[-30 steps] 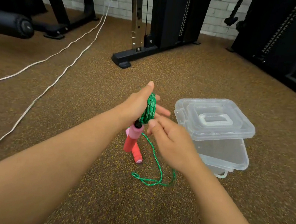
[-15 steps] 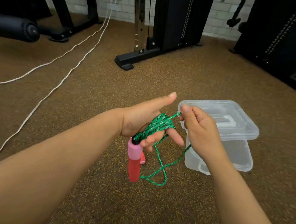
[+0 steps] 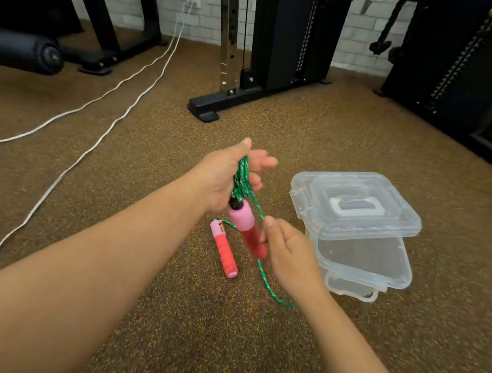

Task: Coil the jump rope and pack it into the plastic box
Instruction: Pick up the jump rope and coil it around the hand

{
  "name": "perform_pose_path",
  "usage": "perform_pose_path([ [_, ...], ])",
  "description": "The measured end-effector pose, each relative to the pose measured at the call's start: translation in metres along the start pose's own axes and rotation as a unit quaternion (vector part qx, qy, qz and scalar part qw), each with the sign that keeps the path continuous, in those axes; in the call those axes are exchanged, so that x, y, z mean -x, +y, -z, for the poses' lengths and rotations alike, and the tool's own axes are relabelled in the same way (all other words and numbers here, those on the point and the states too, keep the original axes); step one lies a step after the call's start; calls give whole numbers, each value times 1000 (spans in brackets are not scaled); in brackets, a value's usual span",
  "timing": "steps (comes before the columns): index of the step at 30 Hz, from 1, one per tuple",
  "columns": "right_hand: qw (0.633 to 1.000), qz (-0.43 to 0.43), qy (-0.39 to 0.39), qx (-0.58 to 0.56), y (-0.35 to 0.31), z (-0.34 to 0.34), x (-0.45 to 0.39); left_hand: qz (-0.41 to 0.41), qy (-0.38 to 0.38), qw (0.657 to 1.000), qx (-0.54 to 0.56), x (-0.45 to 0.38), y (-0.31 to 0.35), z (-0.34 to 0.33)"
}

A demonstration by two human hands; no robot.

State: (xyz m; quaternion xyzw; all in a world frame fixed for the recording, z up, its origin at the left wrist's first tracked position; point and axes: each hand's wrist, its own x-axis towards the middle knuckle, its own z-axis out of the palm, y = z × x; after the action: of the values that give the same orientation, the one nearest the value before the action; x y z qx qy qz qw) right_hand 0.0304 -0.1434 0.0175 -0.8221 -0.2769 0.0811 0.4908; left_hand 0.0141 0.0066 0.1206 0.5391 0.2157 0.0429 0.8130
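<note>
Left hand (image 3: 224,182) wound in rope (image 3: 242,176), box (image 3: 362,261) beside

A braided green cord (image 3: 242,177) joins pink-and-red handles (image 3: 224,247) with a ribbed, matt grip. The box (image 3: 379,265) and its lid (image 3: 354,205) are clear, glossy plastic. The floor (image 3: 301,126) is rough, speckled brown rubber.

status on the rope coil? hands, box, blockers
Left hand holds coiled rope, one handle dangling. Right hand feeding loose strand. Second handle on floor. Box part-covered by skewed lid.
</note>
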Motion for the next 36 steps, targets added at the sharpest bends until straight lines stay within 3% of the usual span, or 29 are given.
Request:
perform_pose_path([
  [3, 998, 38, -36, 37, -13, 3, 3, -4, 42, 999, -19, -2, -2, 2],
  [8, 997, 57, -52, -4, -36, 15, -2, 26, 33, 986, -162, 0, -10, 2],
  [12, 992, 59, -30, -110, -51, 36, -8, 40, -55, 936, -346, 13, -10, 3],
  [14, 992, 58, -6, -112, -51, 45, -12, 61, -120, 913, -385, 16, -9, 5],
  [18, 995, 45, 32, -77, -35, 46, -19, 135, -210, 901, -354, 16, -9, 5],
  [21, 992, 19, 31, -119, -28, 41, -21, 141, -237, 891, -360, 19, -6, 1],
  [25, 988, 2, 28, -154, -14, 28, -21, 134, -254, 913, -290, 18, -7, 3],
  [31, 991, -14, 39, -126, -5, 9, -13, 108, -156, 977, -100, 7, -7, 3],
  [36, 998, -37, -39, -30, -5, 10, -7, 92, -33, 995, 16, -2, -7, 1],
])
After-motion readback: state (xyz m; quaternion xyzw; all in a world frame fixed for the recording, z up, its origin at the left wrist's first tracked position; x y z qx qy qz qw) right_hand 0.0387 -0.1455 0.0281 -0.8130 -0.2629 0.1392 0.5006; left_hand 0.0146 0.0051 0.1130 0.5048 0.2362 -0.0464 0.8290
